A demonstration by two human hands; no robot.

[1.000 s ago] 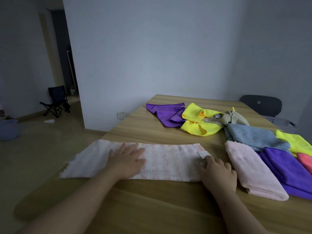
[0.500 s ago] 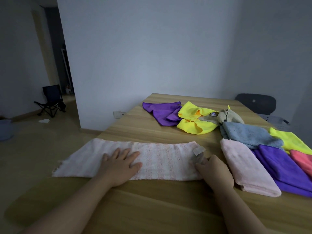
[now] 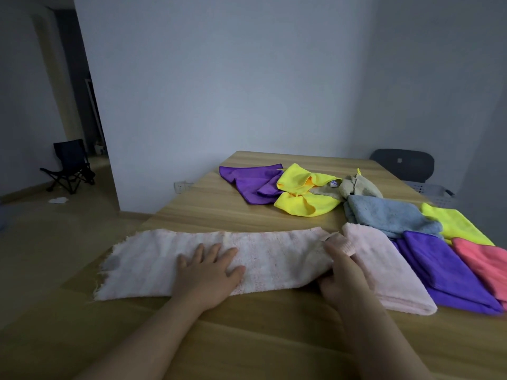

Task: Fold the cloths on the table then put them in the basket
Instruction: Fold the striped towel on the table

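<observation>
Grey walls close in a dim room. A folding chair [image 3: 71, 165] stands on the floor by a doorway, far to the left of the left fingers [image 3: 216, 250]. A socket [image 3: 182, 185] sits low on the wall beyond them.

The wooden bench [image 3: 219, 209] runs from the near edge to the back wall. Across its near part lies the long cloth [image 3: 153, 259], pale pink-white, with its frayed left end reaching the bench's left edge. The left hand [image 3: 208, 272] lies flat on the middle of this cloth, its fingers straight, spread and released, pressing the cloth down.

The right hand [image 3: 343, 278] is grasping the cloth's right end. Its fingers [image 3: 333, 250] are curled around that end, which is raised off the bench and rolled over.

Well beyond both hands lies a crumpled row, each piece touching the next: a purple cloth [image 3: 252, 182], a yellow cloth [image 3: 304, 196] and a beige cloth [image 3: 356, 186].

Just right of the right fingers, touching them, lies a folded pink cloth [image 3: 384, 270]. A blue cloth [image 3: 389, 218] lies beyond it. Further right come a purple fold [image 3: 444, 270], a lime cloth [image 3: 452, 226] behind it, and a coral cloth [image 3: 485, 261] at the frame's edge.

The basket [image 3: 428, 189], pale and perforated, sits past the bench's far right side, below a dark office chair [image 3: 403, 164]. It is well apart from both hands, and I cannot tell what it holds.
</observation>
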